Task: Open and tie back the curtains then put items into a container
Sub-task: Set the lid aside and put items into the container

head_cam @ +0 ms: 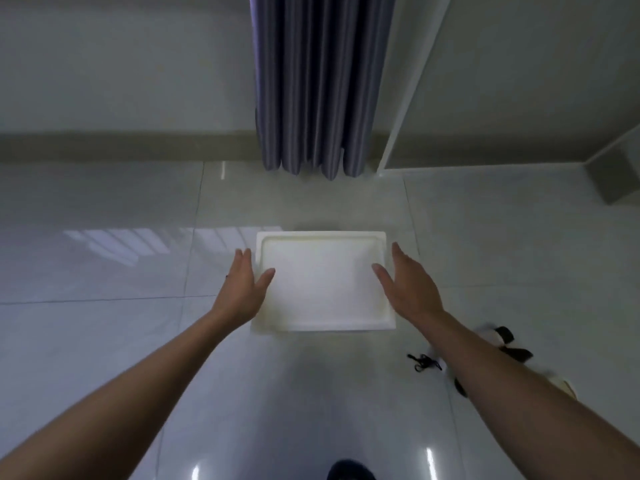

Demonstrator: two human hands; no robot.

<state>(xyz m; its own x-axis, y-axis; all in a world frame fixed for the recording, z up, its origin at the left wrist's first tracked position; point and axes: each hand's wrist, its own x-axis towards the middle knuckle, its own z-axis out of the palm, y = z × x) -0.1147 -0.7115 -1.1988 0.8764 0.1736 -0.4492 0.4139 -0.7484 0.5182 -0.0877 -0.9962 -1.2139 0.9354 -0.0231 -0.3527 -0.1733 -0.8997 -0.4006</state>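
My left hand (244, 287) is spread flat against the left edge of the white rectangular foam container lid (322, 282) on the tiled floor (104, 323). My right hand (403, 289) mirrors it, fingers wide, nothing gripped, probably bracketing the lid for an even lift. Small black items (424, 362) wait at right.

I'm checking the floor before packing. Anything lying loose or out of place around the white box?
Yes. Small black items lie scattered on the tiled floor right of the white box, partly hidden by the right forearm. The box sits square.
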